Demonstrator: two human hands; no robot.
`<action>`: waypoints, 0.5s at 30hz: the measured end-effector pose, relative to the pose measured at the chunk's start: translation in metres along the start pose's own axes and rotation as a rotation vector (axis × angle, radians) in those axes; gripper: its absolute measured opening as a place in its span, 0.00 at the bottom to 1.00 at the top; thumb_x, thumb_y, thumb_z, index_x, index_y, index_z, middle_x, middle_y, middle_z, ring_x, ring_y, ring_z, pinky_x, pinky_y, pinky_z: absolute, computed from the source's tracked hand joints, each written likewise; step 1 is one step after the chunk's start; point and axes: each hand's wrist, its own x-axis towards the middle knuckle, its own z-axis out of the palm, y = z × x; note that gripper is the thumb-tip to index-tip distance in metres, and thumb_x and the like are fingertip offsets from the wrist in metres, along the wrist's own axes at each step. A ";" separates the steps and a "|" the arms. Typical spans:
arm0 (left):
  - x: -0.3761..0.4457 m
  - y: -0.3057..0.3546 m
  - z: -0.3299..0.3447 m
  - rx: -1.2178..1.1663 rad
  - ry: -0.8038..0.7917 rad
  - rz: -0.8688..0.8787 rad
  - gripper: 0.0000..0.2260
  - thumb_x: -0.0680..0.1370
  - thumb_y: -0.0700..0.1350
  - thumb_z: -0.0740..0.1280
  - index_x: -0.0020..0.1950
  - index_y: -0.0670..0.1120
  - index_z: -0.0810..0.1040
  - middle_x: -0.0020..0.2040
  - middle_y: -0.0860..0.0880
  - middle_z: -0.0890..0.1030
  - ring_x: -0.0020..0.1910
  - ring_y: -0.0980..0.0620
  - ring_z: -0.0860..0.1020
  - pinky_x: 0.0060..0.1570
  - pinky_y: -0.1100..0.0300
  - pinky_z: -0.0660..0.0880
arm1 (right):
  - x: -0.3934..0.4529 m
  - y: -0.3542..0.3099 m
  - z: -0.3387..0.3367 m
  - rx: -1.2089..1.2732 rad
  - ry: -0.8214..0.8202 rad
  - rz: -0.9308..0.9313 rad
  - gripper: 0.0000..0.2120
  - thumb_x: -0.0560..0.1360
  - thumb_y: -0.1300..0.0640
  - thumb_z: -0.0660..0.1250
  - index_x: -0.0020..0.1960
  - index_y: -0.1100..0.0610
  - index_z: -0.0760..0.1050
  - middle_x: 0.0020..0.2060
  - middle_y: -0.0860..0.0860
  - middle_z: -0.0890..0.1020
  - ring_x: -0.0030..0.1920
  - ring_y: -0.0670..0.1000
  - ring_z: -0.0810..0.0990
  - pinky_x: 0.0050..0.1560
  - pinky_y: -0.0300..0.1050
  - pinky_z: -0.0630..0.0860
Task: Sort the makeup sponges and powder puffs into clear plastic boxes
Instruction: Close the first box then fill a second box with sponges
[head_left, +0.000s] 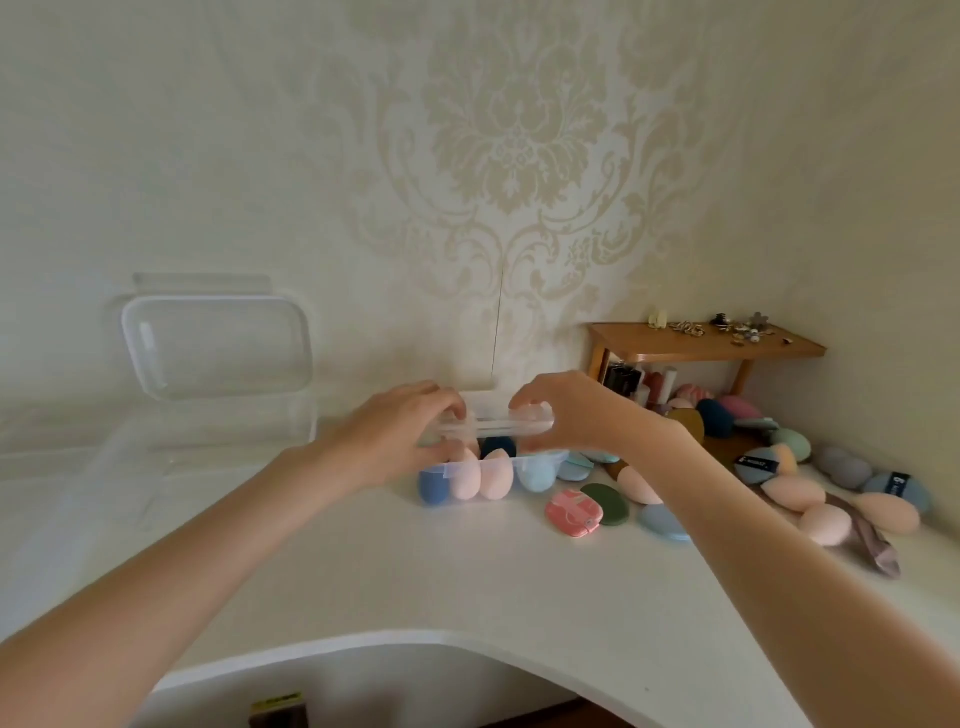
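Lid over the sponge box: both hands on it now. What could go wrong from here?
1. The sponges stand tall in the small clear box; the lid may catch on their tips and not seat.
2. Left hand and right hand hold only the lid, nothing holds the box, so pressing could slide it on the white counter.
3. Loose puffs lie close to the box's right and could get knocked.

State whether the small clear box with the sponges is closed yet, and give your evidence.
Not closed. Both hands, left hand and right hand, hold the clear lid above the small box; sponges show beneath the gap.
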 end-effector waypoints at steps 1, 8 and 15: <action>-0.003 0.000 0.005 -0.010 -0.039 -0.017 0.15 0.74 0.53 0.68 0.57 0.48 0.73 0.57 0.52 0.75 0.56 0.50 0.74 0.53 0.58 0.70 | -0.006 0.001 0.004 0.021 -0.023 0.002 0.21 0.69 0.49 0.72 0.61 0.50 0.73 0.58 0.48 0.77 0.58 0.49 0.74 0.58 0.42 0.71; 0.000 0.003 0.018 0.038 -0.104 -0.019 0.10 0.73 0.52 0.69 0.47 0.48 0.74 0.54 0.49 0.73 0.57 0.49 0.72 0.56 0.58 0.69 | -0.027 0.000 0.014 0.101 -0.064 0.035 0.17 0.71 0.55 0.71 0.58 0.54 0.73 0.60 0.52 0.77 0.55 0.55 0.79 0.55 0.44 0.76; 0.000 0.018 0.026 0.280 -0.018 -0.057 0.12 0.74 0.47 0.67 0.54 0.42 0.73 0.57 0.45 0.72 0.57 0.44 0.72 0.52 0.54 0.70 | -0.025 -0.015 0.042 -0.259 0.142 0.019 0.12 0.75 0.57 0.66 0.56 0.55 0.69 0.54 0.52 0.79 0.50 0.54 0.79 0.53 0.48 0.78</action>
